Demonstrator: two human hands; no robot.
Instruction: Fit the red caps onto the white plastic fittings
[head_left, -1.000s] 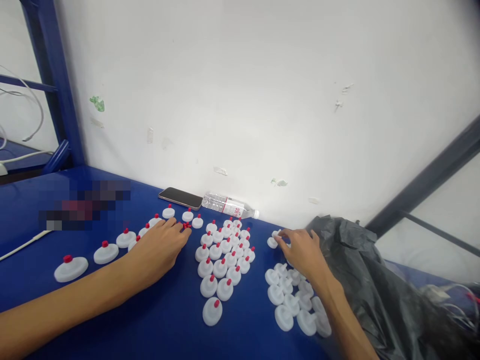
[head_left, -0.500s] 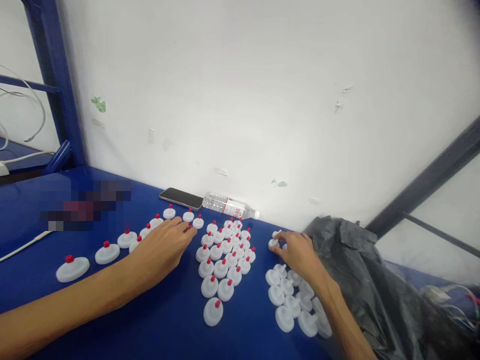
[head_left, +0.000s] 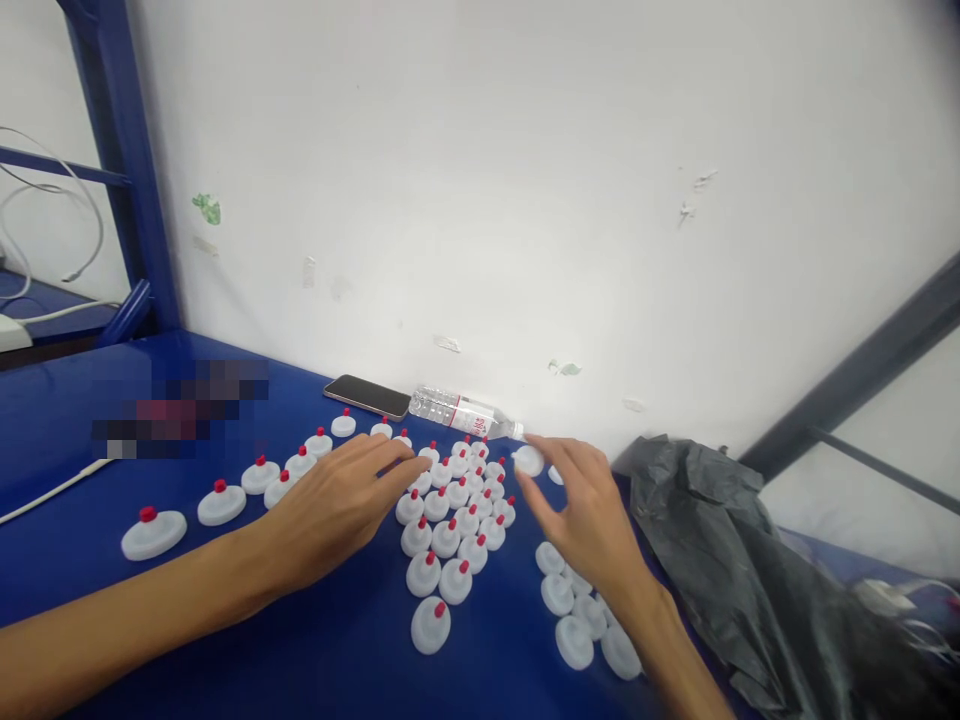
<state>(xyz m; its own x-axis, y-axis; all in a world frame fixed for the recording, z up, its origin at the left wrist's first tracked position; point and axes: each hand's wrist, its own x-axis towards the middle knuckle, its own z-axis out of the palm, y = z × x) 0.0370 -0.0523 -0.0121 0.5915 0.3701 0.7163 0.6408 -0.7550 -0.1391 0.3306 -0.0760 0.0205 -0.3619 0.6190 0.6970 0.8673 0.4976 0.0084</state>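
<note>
My right hand (head_left: 589,510) pinches a round white cap (head_left: 528,460) between thumb and fingers, lifted near the bottle's neck. Below that wrist lies a cluster of white caps with no red tips (head_left: 574,640), partly covered by my forearm. My left hand (head_left: 345,510) is palm down with its fingers stretched out, between two groups of white caps with red tips. Its fingertips reach the edge of the middle group of red-tipped caps (head_left: 445,538); no held thing shows. On its other side runs a looser row of red-tipped caps (head_left: 221,504).
A phone (head_left: 367,396) and a clear plastic bottle (head_left: 465,411) lie against the white wall (head_left: 480,200). A black plastic bag (head_left: 697,530) is heaped at the right of the blue table (head_left: 300,640). A white cable (head_left: 60,490) and a blurred patch are at left.
My right hand has raised a white cap from the table and brought it left. My left hand has shifted slightly right, its fingers now further over the middle group.
</note>
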